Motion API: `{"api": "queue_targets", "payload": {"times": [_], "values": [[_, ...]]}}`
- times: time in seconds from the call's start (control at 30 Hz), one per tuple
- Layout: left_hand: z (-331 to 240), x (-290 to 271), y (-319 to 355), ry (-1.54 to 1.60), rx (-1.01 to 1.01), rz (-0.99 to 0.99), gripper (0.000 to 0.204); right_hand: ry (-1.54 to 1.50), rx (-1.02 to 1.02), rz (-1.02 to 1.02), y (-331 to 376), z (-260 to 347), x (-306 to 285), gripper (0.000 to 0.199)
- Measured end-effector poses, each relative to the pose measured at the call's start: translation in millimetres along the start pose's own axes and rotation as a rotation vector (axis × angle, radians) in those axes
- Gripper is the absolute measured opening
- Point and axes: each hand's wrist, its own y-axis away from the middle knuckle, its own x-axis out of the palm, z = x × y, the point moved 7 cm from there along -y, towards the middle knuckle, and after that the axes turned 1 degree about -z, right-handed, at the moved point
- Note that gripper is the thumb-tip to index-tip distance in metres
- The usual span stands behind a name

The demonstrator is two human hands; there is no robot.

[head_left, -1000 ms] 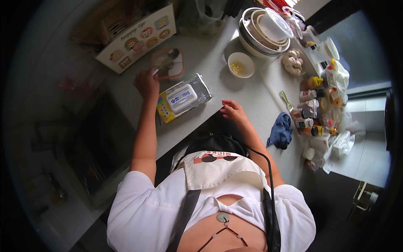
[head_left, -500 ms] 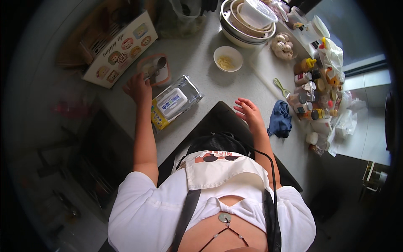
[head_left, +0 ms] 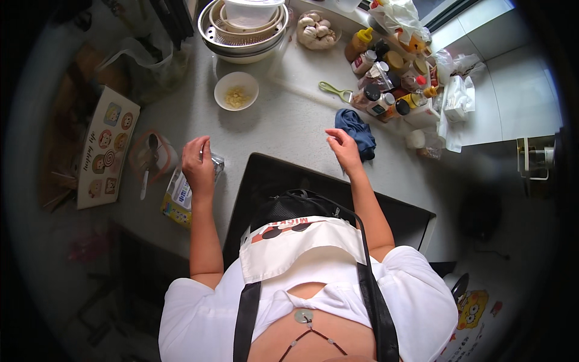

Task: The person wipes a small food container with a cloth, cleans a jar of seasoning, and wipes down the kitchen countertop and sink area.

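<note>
My left hand (head_left: 198, 163) hovers over a clear-and-yellow pack of wipes (head_left: 180, 192), partly covering it; its fingers are loosely bent, with nothing seen in them. Beside the pack, a pink-rimmed tray (head_left: 170, 161) holds a dark spoon (head_left: 153, 142), and a white-handled utensil (head_left: 144, 186) juts over its near edge. My right hand (head_left: 344, 149) is in the air by a crumpled blue cloth (head_left: 360, 134), fingers apart and empty. Farther back, a white bowl (head_left: 220, 84) contains pale yellow chopped bits (head_left: 237, 96), perhaps garlic.
Stacked basins and colanders (head_left: 241, 51) stand at the back, beside a container of garlic bulbs (head_left: 316, 31). A green peeler (head_left: 335, 90) lies near several seasoning jars (head_left: 377, 90) on the right. A cartoon-printed board (head_left: 108, 151) stands left. The black cooktop (head_left: 259, 181) lies before me.
My left hand has left the tray and moved across over the pack of wipes. My right hand is now closer to the blue cloth. The whole view has turned to the right.
</note>
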Motion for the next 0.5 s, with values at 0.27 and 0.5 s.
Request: {"api": "queue_targets", "payload": {"times": [0.27, 0.5], "values": [[-39.3, 65.3, 8.3, 0.072, -0.020, 0.173, 0.020, 0.656, -0.340, -0.275, -9.5, -6.2, -74.4, 0.034], [-83.0, 142.0, 20.1, 0.120, -0.009, 0.353, 0.022, 0.794, -0.284, 0.024, -9.9, -60.2, -58.8, 0.065]]}}
